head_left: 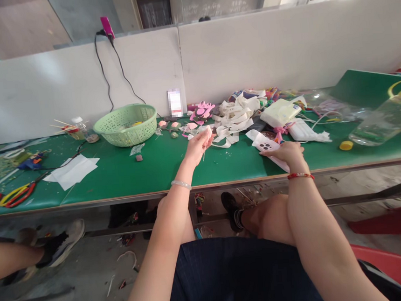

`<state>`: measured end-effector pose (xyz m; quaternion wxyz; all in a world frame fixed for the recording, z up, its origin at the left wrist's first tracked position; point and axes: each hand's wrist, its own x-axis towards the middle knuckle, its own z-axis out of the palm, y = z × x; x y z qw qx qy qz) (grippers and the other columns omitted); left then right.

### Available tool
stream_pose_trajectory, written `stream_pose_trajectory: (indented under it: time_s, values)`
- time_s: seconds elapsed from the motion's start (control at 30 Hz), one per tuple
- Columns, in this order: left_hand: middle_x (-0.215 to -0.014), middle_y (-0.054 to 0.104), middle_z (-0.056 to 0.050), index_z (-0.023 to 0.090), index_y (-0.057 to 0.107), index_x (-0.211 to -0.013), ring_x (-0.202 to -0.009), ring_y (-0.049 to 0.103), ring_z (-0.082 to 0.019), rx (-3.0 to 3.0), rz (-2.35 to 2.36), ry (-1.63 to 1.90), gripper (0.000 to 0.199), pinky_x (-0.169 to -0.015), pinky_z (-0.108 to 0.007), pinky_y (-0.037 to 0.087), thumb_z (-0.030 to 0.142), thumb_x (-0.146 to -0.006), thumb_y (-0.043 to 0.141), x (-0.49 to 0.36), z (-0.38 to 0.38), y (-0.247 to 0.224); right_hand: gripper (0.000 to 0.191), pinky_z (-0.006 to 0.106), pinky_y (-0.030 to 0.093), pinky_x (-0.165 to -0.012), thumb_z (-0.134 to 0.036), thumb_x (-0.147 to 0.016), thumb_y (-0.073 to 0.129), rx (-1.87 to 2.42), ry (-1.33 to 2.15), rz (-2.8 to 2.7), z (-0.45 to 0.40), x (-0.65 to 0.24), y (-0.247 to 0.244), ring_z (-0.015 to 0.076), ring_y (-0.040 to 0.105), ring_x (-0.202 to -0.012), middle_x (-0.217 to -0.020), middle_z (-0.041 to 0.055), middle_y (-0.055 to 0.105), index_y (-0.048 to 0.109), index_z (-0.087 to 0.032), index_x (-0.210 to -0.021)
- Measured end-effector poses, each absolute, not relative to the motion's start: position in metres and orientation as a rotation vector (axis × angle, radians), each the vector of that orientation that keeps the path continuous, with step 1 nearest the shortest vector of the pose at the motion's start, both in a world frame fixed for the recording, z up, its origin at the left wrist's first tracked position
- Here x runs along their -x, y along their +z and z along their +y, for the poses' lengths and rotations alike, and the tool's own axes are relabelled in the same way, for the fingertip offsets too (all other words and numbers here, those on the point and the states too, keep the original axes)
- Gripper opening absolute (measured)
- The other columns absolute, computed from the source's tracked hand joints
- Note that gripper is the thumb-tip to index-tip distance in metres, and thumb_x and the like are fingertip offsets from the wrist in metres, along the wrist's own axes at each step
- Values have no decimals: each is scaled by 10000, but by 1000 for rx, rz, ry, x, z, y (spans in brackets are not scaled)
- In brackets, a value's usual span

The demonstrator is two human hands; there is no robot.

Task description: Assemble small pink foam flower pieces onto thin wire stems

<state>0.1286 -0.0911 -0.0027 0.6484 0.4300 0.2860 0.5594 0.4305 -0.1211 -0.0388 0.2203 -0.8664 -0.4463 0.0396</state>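
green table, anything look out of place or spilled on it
No liquid spill shows on the green table. White strips lie in a messy tangle, and a small yellow cap sits loose near the clear bottle. Scraps also litter the floor below.

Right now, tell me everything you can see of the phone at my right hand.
The phone is pale, pinkish white and slab-shaped, its back turned up, with a cluster of dark round lenses toward the far end. Its material is unclear. It slants near the front edge of the green table, far end leftward. Your right hand grips it from the right, covering part of its back. White material shows beside its far end. Its screen is hidden.
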Motion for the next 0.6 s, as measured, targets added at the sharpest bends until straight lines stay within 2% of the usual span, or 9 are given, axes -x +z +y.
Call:
stream_pose_trajectory:
  time_s: [0.1, 0.23, 0.33, 0.4, 0.47, 0.5, 0.57, 0.6]
  values:
    - [-760, 662, -59, 157, 646, -712, -978, 664, -203, -911, 668, 1275, 336, -892, -311, 517, 464, -784, 763, -127, -90, -3, 829, 466, 357, -903, -524, -634, 845, 2526, 302, -1165, -127, -421, -25, 463, 426, -1254, -1318, 388, 430, 604, -1, -1231]
    - [-720, 632, -51, 163, 565, -609, -952, 670, -181, -809, 634, 1282, 381, -888, -297, 522, 415, -869, 682, -121, -87, -3, 798, 483, 322, -955, -503, -657, 841, 2516, 378, -1091, -134, -411, -14, 455, 384, -1294, -1395, 357, 377, 588, -60, -1269]
    - [-719, 615, -34, 160, 514, -560, -972, 665, -172, -816, 604, 1328, 384, -933, -307, 503, 320, -857, 698, -115, -87, -5, 791, 510, 307, -972, -483, -643, 855, 2523, 305, -1044, -140, -401, -13, 459, 365, -1296, -1400, 352, 364, 591, -65, -1261]
    - [-732, 617, -25, 158, 588, -628, -992, 661, -178, -844, 584, 1344, 281, -958, -328, 495, 298, -828, 728, -113, -88, -4, 770, 537, 300, -990, -464, -623, 867, 2454, 147, -1041, -143, -391, -12, 460, 361, -1289, -1401, 332, 376, 605, -74, -1233]
    - [-766, 640, -17, 165, 680, -779, -1013, 659, -180, -872, 568, 1344, 138, -975, -338, 487, 275, -791, 762, -111, -92, -3, 692, 564, 305, -1013, -464, -645, 841, 2233, 14, -1093, -143, -375, -10, 445, 376, -1289, -1399, 284, 423, 626, -102, -1195]
    - [-788, 657, -15, 172, 702, -852, -1017, 661, -180, -883, 572, 1335, 145, -979, -340, 484, 256, -766, 782, -111, -94, -2, 609, 558, 326, -1019, -478, -684, 802, 2069, 16, -1126, -142, -363, -8, 420, 404, -1282, -1372, 251, 475, 649, -120, -1152]
    - [-844, 693, -20, 173, 708, -947, -1005, 672, -180, -901, 597, 1310, 261, -981, -341, 480, 220, -715, 818, -112, -98, 1, 467, 489, 414, -984, -538, -784, 680, 1674, 288, -1238, -136, -335, -4, 339, 534, -1174, -1190, 180, 628, 691, -143, -1034]
    - [-867, 708, -28, 165, 697, -965, -983, 680, -179, -908, 612, 1300, 312, -976, -343, 483, 204, -688, 834, -113, -101, 3, 483, 458, 455, -947, -591, -816, 614, 1478, 495, -1261, -132, -319, -2, 309, 588, -1102, -1106, 152, 669, 700, -153, -999]
